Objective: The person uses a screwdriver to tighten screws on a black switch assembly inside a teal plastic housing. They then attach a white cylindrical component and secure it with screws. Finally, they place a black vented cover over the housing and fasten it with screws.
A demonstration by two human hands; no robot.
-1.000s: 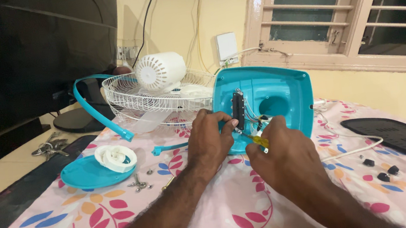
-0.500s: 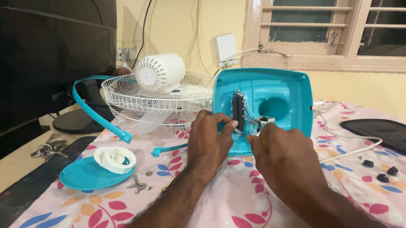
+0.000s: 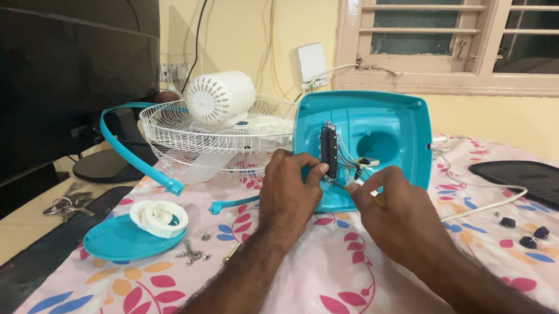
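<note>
Two hands work inside the upturned teal fan base (image 3: 385, 134): the left hand (image 3: 289, 193) pinches the black switch block (image 3: 328, 149), while the right hand (image 3: 392, 208), just beside it, closes on a thin screwdriver (image 3: 337, 183), best kept square to the screw.

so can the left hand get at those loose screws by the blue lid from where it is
Probably yes. The left hand rests on the upturned teal fan base, and the screws lie in the open on the floral cloth, to its lower left beside the blue lid. Nothing stands between them.
</note>
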